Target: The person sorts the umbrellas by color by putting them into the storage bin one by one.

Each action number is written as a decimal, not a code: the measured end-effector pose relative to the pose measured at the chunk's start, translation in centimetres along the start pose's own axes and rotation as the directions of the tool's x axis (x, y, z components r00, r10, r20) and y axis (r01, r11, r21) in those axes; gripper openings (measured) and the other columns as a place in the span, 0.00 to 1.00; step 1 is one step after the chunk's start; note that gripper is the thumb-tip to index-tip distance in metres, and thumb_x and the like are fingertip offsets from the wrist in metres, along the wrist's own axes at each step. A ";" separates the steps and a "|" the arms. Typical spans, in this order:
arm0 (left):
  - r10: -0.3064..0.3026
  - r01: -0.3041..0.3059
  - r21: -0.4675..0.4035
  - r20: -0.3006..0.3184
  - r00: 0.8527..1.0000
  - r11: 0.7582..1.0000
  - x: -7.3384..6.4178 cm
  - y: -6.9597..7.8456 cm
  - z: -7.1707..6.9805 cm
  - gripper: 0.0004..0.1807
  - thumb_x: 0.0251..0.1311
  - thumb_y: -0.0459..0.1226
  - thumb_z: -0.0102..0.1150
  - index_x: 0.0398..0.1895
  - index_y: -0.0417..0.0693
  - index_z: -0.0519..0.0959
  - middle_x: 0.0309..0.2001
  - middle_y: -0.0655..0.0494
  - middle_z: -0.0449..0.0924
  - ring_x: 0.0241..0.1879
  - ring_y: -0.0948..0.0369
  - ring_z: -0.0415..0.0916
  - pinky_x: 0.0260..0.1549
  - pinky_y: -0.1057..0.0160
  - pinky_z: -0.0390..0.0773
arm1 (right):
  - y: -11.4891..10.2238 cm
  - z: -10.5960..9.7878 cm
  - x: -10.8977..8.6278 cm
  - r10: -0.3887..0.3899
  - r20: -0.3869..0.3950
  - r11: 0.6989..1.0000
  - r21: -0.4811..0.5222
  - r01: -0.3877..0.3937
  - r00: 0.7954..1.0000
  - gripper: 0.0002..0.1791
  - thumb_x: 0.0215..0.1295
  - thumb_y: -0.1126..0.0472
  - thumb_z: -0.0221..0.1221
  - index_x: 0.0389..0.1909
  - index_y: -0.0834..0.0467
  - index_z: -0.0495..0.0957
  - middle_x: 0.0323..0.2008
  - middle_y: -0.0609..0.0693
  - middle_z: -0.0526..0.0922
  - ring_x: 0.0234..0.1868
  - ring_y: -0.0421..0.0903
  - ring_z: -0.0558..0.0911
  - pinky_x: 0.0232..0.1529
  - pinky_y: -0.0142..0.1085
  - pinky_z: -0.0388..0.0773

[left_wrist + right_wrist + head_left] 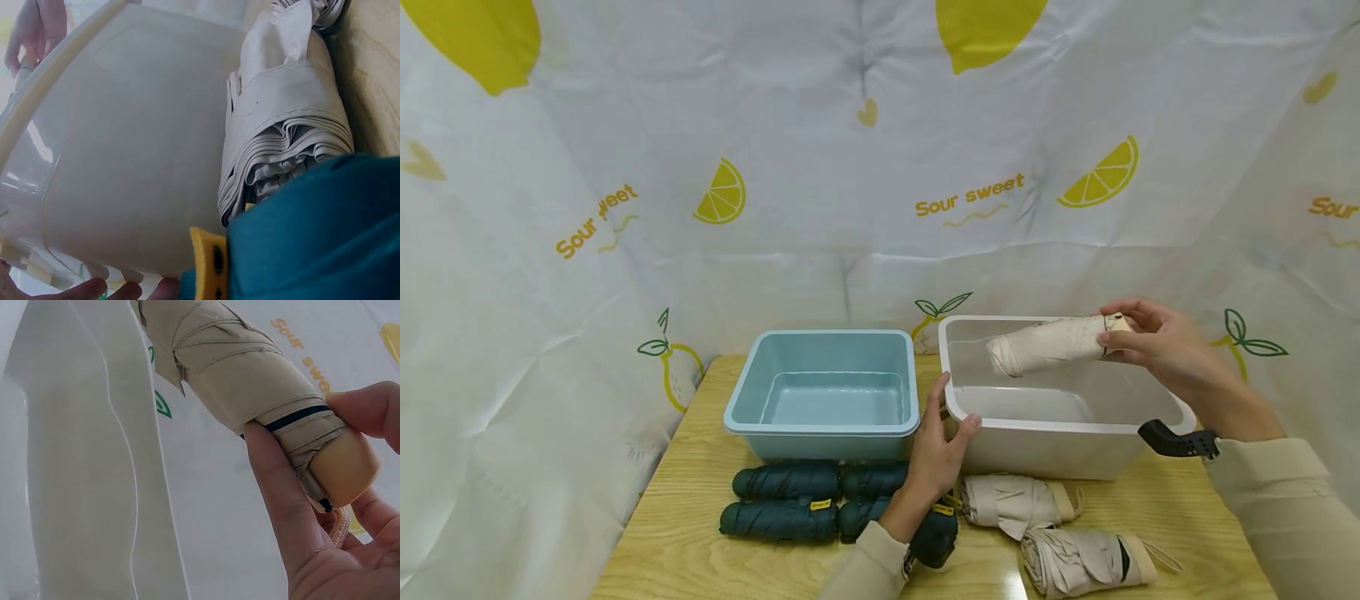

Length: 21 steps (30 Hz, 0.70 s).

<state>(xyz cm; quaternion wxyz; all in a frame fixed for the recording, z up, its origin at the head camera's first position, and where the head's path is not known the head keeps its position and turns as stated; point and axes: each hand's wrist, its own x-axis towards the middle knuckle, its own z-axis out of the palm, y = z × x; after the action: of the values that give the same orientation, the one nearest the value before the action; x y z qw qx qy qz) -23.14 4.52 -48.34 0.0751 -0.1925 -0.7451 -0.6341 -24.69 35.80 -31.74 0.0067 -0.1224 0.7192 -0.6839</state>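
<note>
Curtain of white cloth (805, 108), printed with yellow lemons, is hung behind it all, and before it a pale wood-grain surface (658, 521) is spread. On the right, the big white rectangular plastic bin (1045, 452) is set; beside it on the left, the smaller light-blue rectangular plastic bin (827, 448). Closer in, dark teal rolled fabric umbrellas (778, 521) are lined up before the blue one, and two beige rolled fabric umbrellas (1011, 504) are laid before the white one. And here, a third beige umbrella (1045, 346) is held slanted at the white bin's mouth! It is pinched near its cream cap (347, 469) by the right-hand grip (1180, 354), thumb and fingers closed; the bin's near-left corner is braced by the left-hand grip (934, 457), fingers spread. A loading step is seemingly under way; lowering, then a gentle release, is called for next, with the bin steadied.
</note>
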 end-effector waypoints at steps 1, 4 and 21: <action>0.001 -0.001 -0.003 0.001 1.000 1.000 0.0 0.0 0.0 0.40 0.72 0.53 0.55 0.82 0.69 0.49 0.70 0.49 0.70 0.65 0.52 0.74 0.57 0.44 0.78 | 0.0 0.1 0.2 0.005 -0.005 1.000 -0.008 -0.005 1.000 0.18 0.69 0.77 0.58 0.56 0.59 0.77 0.50 0.44 0.81 0.45 0.38 0.83 0.43 0.34 0.85; 0.003 -0.003 -0.008 0.006 1.000 1.000 0.0 -0.1 0.0 0.40 0.72 0.53 0.55 0.82 0.70 0.49 0.70 0.49 0.70 0.65 0.51 0.74 0.56 0.48 0.78 | 0.1 0.2 0.7 0.018 -0.012 0.999 -0.027 -0.019 1.000 0.18 0.68 0.77 0.59 0.55 0.60 0.76 0.50 0.44 0.79 0.45 0.37 0.82 0.42 0.33 0.85; -0.007 0.007 0.007 -0.001 1.000 1.000 0.0 -0.2 0.1 0.40 0.72 0.53 0.55 0.82 0.71 0.49 0.70 0.51 0.70 0.64 0.53 0.74 0.54 0.51 0.78 | 0.4 1.0 3.8 0.169 -0.034 0.919 -0.357 -0.169 0.985 0.24 0.69 0.65 0.64 0.61 0.63 0.65 0.48 0.43 0.75 0.45 0.36 0.80 0.46 0.32 0.84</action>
<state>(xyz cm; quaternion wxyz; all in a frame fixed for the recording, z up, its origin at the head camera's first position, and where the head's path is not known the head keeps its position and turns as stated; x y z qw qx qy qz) -23.17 4.55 -48.51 0.0738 -0.1895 -0.7479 -0.6319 -28.27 34.17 -31.64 0.0425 -0.0583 0.8396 -0.5384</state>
